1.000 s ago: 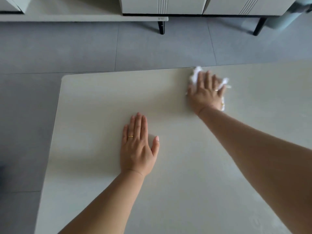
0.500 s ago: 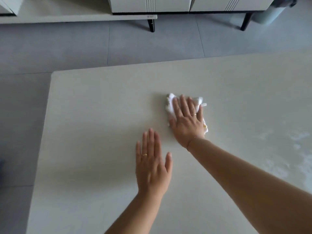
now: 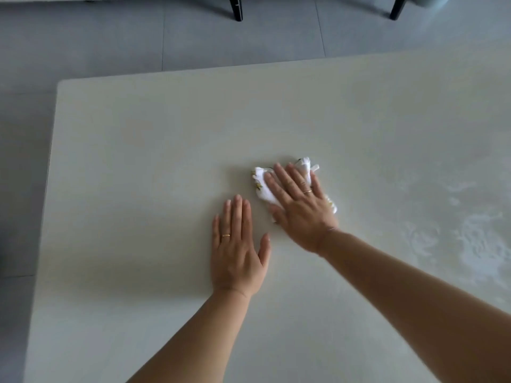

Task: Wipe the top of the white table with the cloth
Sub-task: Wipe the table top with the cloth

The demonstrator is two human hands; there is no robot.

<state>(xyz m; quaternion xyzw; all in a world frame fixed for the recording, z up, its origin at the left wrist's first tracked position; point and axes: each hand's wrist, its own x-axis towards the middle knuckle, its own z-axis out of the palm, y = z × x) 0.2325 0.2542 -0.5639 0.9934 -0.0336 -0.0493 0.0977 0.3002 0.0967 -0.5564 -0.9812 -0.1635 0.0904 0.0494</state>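
Rt hand (image 3: 301, 214) flat on the cloth (image 3: 262, 189), mid-table and a bit right of centre; fingers (image 3: 282, 178) straight, close together w/ a slight fan, pressing down, not curled round anything. Lt hand (image 3: 237, 252) just near-left of it, palm down on the bare white table (image 3: 132, 167), fingers side by side, thumb angled out toward the cloth; holding nothing. Prob. mid-stroke (slight blur on rt hand), w/ plenty of the top left to cover. Risks, as judged: cloth only pinned, not gripped, so could skid out from under the palm or roll into a tighter wad on a fast pass; small bunched footprint likely to leave unwiped strips betw. strokes; lt hand so near the wad could get bumped, and could print the surface where leaning; pale wet-looking smears (image 3: 475, 244) on the right side of the top may dry to streaks if not gone over. Materials: top smooth, matte, off-white, hard-looking, w/ rounded far-left corner and thin edge; cloth white, soft, crumpled into a lump, small yellowish print, tufted bits poking past the fingertips and beside the wrist; thin gold-coloured ring (image 3: 226, 235) on each hand; floor (image 3: 105, 40) beyond, grey tiles w/ fine joints; two dark tapered furniture legs (image 3: 236, 8) at the far edge of view.
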